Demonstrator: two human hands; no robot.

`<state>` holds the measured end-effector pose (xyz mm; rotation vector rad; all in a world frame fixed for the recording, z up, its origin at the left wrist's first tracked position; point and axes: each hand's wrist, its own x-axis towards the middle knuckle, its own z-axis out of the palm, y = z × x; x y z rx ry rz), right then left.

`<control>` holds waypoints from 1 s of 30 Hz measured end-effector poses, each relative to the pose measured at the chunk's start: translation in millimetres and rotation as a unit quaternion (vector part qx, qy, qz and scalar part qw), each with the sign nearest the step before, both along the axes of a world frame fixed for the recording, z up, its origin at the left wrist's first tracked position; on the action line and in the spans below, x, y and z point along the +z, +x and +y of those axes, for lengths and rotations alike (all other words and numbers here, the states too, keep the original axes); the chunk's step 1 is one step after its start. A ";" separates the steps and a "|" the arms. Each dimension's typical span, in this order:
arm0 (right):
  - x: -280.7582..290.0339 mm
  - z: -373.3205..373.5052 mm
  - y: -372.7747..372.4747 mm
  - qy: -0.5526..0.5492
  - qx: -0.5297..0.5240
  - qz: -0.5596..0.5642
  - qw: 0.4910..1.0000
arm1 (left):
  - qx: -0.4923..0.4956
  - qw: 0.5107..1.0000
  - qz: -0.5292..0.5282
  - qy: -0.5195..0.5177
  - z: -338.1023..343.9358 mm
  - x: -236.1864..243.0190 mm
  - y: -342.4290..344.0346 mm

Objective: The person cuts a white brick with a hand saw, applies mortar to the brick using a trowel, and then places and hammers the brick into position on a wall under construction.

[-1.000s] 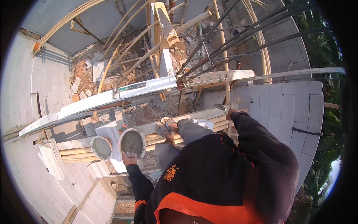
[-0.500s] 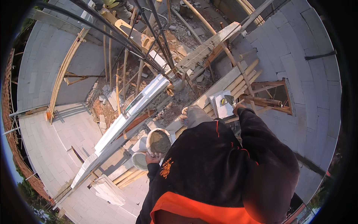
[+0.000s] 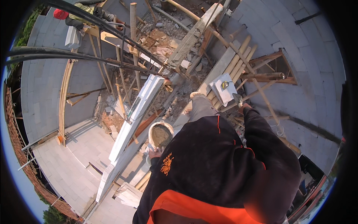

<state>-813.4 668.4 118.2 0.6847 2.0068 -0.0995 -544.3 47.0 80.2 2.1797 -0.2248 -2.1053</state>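
My left hand (image 3: pixel 154 152) grips the near edge of a bucket (image 3: pixel 161 135) partly filled with grey mortar. Off to the right, my right hand (image 3: pixel 244 108) is closed around the handle of a trowel (image 3: pixel 237 99). Its blade is beside the lower right corner of a stack of pale blocks (image 3: pixel 230 93). On the top block rests a small yellow and dark tape measure (image 3: pixel 225 84). The stack lies on bamboo poles and a plank, and the trowel's handle is mostly hidden by my fingers.
A white block wall (image 3: pixel 132 117) runs diagonally left of the bucket. Dark steel rods (image 3: pixel 106 28) cross the upper left. Bamboo poles (image 3: pixel 238 59) lie beyond the blocks, near an opening (image 3: pixel 276 67) in the right wall. A person in a red cap (image 3: pixel 61 14) is at the far left.
The view has turned. The trowel has moved from above the pale blocks to beside their lower right corner. My left hand keeps the bucket; a second container beside it is now out of sight.
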 end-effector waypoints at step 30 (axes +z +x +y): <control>22.8 139.7 -102.5 0.001 -0.180 0.043 0.983 | -0.001 0.997 -0.052 -0.065 11.5 74.8 -98.7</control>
